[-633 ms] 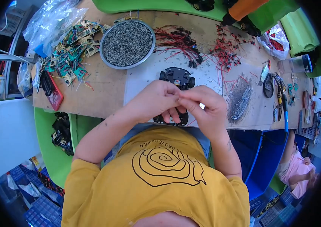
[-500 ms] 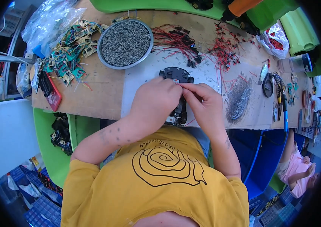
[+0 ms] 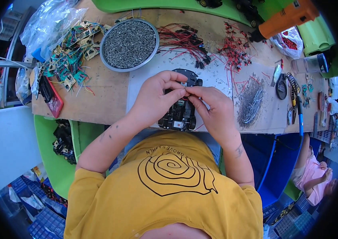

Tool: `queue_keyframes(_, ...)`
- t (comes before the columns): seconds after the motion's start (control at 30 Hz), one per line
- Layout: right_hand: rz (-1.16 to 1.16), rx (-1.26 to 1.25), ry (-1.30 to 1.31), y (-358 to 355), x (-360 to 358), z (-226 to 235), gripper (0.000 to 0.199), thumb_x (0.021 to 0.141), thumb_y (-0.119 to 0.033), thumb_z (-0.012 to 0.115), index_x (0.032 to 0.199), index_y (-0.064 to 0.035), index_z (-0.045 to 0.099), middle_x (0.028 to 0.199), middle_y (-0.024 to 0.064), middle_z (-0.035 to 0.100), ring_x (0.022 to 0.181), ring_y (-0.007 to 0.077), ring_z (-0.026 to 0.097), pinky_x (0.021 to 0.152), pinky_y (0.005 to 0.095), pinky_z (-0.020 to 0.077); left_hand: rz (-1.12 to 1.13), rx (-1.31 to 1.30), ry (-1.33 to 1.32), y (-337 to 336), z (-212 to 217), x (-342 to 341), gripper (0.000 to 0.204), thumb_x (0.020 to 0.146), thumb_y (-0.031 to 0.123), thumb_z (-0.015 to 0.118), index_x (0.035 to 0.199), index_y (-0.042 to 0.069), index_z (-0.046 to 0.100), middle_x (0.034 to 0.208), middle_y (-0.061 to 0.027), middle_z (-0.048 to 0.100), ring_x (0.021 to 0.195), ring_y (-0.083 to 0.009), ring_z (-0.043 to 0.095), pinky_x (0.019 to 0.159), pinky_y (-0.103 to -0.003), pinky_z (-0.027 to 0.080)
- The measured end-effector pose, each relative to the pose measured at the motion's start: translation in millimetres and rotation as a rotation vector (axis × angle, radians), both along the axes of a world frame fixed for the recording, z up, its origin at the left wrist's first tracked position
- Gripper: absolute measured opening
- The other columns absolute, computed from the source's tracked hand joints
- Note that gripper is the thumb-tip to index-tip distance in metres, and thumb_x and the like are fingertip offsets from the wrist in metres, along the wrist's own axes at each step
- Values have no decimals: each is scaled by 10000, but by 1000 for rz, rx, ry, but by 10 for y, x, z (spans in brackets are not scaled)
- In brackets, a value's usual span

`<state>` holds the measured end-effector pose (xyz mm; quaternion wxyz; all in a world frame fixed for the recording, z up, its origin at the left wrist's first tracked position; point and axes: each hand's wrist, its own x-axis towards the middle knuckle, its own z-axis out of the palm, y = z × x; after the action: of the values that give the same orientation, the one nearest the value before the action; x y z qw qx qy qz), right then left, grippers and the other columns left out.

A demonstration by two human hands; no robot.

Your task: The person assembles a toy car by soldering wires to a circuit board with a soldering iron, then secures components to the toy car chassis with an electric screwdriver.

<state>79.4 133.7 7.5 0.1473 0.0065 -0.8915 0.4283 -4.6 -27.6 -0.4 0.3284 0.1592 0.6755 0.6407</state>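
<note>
A small black toy car chassis (image 3: pixel 179 113) lies on the white sheet (image 3: pixel 145 73) at the near edge of the workbench. My left hand (image 3: pixel 156 98) rests over its left side, fingers curled onto its middle. My right hand (image 3: pixel 212 109) covers its right side, and the thumbs and forefingers of both hands pinch together at a small red part (image 3: pixel 185 96) on top of the chassis. A second black round piece (image 3: pixel 189 76) lies just beyond the fingertips.
A round metal tray of small dark screws (image 3: pixel 129 39) stands at the back left, beside a heap of green circuit boards (image 3: pixel 71 55). Red wires (image 3: pixel 185 39) lie behind, a pile of grey wire bits (image 3: pixel 252 99) to the right, and pliers and tools (image 3: pixel 294 101) further right. Another person (image 3: pixel 314 175) sits at lower right.
Both hands have shifted slightly away from me along the chassis, uncovering its near end. The fingertips stay pinched together on top of it.
</note>
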Motion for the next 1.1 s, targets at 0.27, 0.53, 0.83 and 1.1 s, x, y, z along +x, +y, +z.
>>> queue_keyframes(0.27,-58,-106,75,5,-82,111,128,798,-32,691,925,-38,685,852,108,685,726,266,634,660,317,504,-12,-138,339,56,4,55,174,838,126,666,967,9,674,856,-101,701,775,-181,640,727,-297,492)
queue_keyframes(0.53,-553,83,-171,714,-85,29,192,820,-161,712,936,-13,671,810,135,683,698,234,655,653,314,508,78,-237,475,151,-82,84,147,836,154,666,878,13,662,747,-134,671,641,-248,627,645,-344,494)
queue_keyframes(0.83,-555,399,-91,733,-37,19,99,822,-110,671,889,-38,675,812,125,651,726,311,605,678,392,481,170,-209,301,304,-81,71,149,839,147,656,954,53,648,731,-73,659,655,-217,631,656,-334,480)
queue_keyframes(1.1,-173,409,170,369,106,184,148,731,-40,722,867,-88,688,802,53,627,756,264,569,686,370,459,130,-310,1254,326,-31,45,297,710,182,746,999,140,690,982,6,642,1014,-238,547,885,-418,330)
